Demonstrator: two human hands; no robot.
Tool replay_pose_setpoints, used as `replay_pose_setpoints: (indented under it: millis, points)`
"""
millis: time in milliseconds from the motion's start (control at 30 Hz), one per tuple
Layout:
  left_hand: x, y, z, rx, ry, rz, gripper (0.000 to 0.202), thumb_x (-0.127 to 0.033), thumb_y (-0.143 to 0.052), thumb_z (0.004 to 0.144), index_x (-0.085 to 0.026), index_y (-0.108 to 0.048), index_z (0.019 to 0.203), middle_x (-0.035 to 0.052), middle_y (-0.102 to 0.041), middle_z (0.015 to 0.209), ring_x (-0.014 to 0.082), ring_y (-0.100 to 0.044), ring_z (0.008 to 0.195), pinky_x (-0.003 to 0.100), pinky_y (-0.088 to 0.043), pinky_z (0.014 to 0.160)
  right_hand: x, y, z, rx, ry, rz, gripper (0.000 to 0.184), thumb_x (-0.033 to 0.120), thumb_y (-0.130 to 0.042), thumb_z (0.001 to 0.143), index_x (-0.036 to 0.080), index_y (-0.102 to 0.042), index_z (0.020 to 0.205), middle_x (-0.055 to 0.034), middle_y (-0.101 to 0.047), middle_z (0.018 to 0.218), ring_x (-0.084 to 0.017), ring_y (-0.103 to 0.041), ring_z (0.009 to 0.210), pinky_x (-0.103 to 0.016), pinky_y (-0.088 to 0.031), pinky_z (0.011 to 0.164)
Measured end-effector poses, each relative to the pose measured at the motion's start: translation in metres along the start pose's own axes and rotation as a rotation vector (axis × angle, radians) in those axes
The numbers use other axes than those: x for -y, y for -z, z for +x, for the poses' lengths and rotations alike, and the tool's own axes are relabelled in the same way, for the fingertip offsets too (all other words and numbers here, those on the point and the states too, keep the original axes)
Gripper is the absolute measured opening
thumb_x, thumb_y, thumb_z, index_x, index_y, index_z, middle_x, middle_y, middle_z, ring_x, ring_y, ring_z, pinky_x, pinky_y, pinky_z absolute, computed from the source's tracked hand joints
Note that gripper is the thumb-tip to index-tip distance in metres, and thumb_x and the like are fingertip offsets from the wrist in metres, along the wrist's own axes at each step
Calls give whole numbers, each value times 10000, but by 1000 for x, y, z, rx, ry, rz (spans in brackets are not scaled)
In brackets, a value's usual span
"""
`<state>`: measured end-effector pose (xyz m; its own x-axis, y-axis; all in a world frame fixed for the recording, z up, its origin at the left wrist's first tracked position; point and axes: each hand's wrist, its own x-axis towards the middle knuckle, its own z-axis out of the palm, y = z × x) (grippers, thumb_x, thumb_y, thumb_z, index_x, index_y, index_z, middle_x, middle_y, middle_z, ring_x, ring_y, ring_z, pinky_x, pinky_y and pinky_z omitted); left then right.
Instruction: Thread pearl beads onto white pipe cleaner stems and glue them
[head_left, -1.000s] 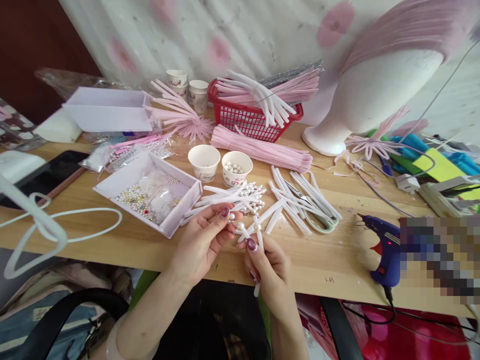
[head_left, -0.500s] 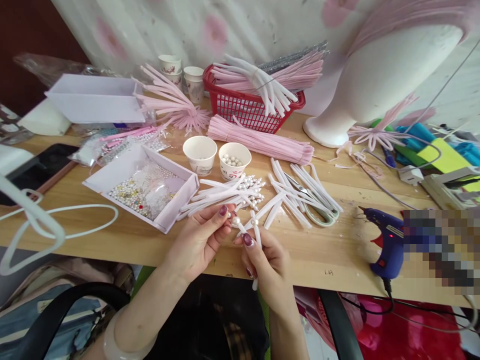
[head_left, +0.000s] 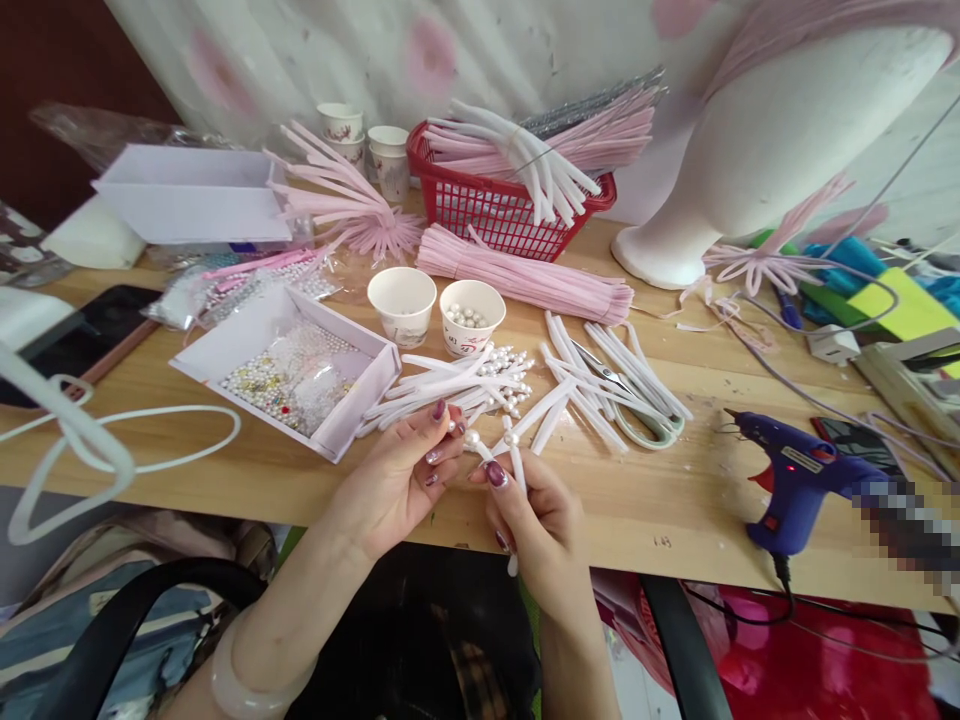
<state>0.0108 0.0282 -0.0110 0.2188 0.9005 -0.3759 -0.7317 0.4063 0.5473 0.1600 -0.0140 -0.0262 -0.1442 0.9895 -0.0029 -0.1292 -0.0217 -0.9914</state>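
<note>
My right hand (head_left: 536,525) is closed round short white pipe-cleaner stems tipped with pearls (head_left: 513,452), held upright at the table's front edge. My left hand (head_left: 401,480) pinches beside them, thumb and fingers touching one pearl tip. Just beyond lies a pile of finished pearl-tipped white stems (head_left: 465,385). A paper cup of pearls (head_left: 472,317) and a second paper cup (head_left: 401,305) stand behind the pile.
A lilac box of beads (head_left: 289,370) sits left. Scissors (head_left: 637,415) lie among white stems. A blue glue gun (head_left: 787,480) rests right. A red basket (head_left: 499,215), pink stem bundles (head_left: 525,280), a foam head (head_left: 757,150) and a phone (head_left: 82,340) ring the wooden table (head_left: 660,500).
The view shifted slightly. My left thumb and fingers have closed in tighter against the pearl tips; my right hand keeps its grip on the stems.
</note>
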Motion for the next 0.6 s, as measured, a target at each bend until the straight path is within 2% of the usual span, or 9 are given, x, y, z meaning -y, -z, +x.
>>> replay_pose_setpoints:
  millis: [167,400,500,600]
  points:
    - [4,-1,-4,22,-70,148,331,-381,-994,629,-138,-815,766,-55,-544,540,20,-376,476,136,-304,467,1,-1,0,7,-1,23,320,440,-576,1057,194,-670,875,91,-415,540,-78,-323,467,-223,-257,455]
    - [8,0,-6,3,-126,282,337,-414,-980,645,-143,-807,748,-31,-602,592,33,-405,515,160,-298,507,1,1,3,21,-2,7,325,426,-570,1060,194,-634,841,92,-413,544,-78,-315,469,-228,-257,456]
    - [10,-1,-5,-7,-128,305,367,-428,-973,654,-123,-781,721,-13,-618,590,40,-426,515,161,-290,488,1,1,4,20,-1,2,341,433,-570,1058,198,-606,814,92,-415,542,-79,-309,471,-230,-257,459]
    - [10,-3,-4,-32,-149,265,412,-485,-968,640,-139,-762,722,-52,-551,565,23,-371,482,149,-284,469,1,0,4,22,-5,28,338,443,-572,1054,200,-619,823,96,-405,529,-79,-301,456,-232,-244,449]
